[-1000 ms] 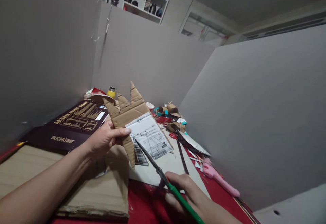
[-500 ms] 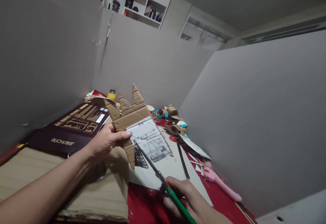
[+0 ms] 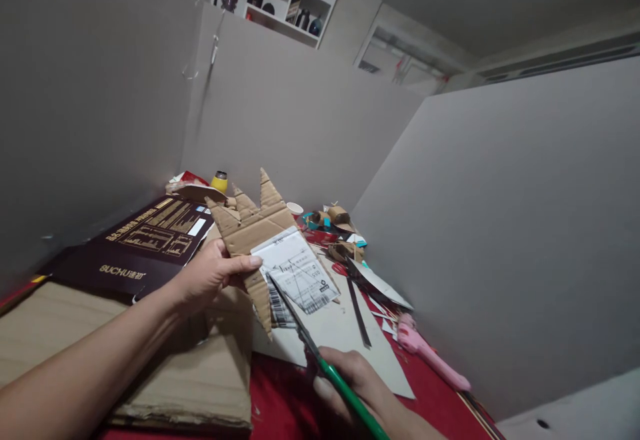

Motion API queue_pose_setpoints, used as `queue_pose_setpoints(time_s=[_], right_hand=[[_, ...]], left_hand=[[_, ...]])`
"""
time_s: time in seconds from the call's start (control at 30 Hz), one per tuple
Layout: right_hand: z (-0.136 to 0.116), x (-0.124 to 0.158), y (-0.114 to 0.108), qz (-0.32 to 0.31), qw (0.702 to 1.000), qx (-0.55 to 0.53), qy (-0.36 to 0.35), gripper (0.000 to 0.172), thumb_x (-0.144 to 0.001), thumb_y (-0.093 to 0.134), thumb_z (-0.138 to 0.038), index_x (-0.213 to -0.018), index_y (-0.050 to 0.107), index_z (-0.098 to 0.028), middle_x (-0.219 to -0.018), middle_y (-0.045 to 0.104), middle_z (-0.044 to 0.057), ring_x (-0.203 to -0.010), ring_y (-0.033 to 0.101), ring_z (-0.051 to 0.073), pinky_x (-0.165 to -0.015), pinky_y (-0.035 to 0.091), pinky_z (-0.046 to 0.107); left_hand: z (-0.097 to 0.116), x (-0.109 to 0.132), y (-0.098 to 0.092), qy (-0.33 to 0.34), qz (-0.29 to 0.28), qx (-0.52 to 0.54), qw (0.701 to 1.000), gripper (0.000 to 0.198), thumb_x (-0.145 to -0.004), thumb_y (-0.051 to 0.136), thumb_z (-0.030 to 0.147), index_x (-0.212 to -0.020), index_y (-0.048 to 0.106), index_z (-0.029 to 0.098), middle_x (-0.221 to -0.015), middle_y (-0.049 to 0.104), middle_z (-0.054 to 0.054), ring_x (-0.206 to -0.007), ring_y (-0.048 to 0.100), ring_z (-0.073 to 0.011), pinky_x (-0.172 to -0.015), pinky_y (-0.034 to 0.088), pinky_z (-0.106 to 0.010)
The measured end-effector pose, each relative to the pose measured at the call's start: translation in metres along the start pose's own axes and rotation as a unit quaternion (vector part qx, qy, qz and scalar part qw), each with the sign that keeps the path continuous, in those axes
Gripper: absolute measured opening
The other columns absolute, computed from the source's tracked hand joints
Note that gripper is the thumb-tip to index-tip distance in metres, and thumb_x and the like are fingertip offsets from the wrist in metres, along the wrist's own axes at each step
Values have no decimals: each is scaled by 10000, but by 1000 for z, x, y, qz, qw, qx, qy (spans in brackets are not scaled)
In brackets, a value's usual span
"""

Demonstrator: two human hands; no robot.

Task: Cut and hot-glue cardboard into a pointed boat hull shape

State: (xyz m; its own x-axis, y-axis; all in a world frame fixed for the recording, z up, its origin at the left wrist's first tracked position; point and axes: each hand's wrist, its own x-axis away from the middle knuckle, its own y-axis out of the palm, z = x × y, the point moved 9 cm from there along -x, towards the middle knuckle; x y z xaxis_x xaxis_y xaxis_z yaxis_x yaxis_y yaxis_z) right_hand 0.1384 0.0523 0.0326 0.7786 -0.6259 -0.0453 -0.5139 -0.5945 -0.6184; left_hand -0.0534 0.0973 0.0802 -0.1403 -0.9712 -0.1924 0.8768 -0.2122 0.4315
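My left hand [image 3: 213, 270] is pinched tight on a spiky piece of brown cardboard [image 3: 245, 227]. The thumb lies flat on the front, and the other fingers are tucked behind it, so I can't see them all. The cardboard is tilted in the air, with three pointy bits sticking up above my thumb and one long point hanging down below it. A white shipping label [image 3: 300, 270] is stuck on it, just right of my thumb tip.

My right hand [image 3: 357, 377] is curled around the green handle of a pair of scissors [image 3: 333, 373]. The thumb is on top, and part of the handle is hidden by the hand. The blades point up and left from this grip, and their tips touch the label close to my left thumb. I can't tell how wide the blades are.

Under the cardboard and ahead of my right hand is a white board [image 3: 385, 360] with a dark strip [image 3: 359, 313] on it. A pink glue gun [image 3: 435, 360] lies to the right of my right hand, on the red table [image 3: 280, 400]. Left of my left hand is a flat dark box [image 3: 123, 270], and a big cardboard slab [image 3: 90, 353] sits under that arm.
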Motion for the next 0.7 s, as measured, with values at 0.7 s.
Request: queue_pose_setpoints(time_s=[0.7], right_hand=[[-12,16,-3,69,991,104,55,522,-914,372,-643,-855,594,-174,-746,511,31,-688,460,169,-653,448,265]], left_hand=[[6,3,7,8,-12,-14,1000,423,-662,813,252,-1058,700,157,-886,742,-66,-777,654,-193,-635,479,-269]])
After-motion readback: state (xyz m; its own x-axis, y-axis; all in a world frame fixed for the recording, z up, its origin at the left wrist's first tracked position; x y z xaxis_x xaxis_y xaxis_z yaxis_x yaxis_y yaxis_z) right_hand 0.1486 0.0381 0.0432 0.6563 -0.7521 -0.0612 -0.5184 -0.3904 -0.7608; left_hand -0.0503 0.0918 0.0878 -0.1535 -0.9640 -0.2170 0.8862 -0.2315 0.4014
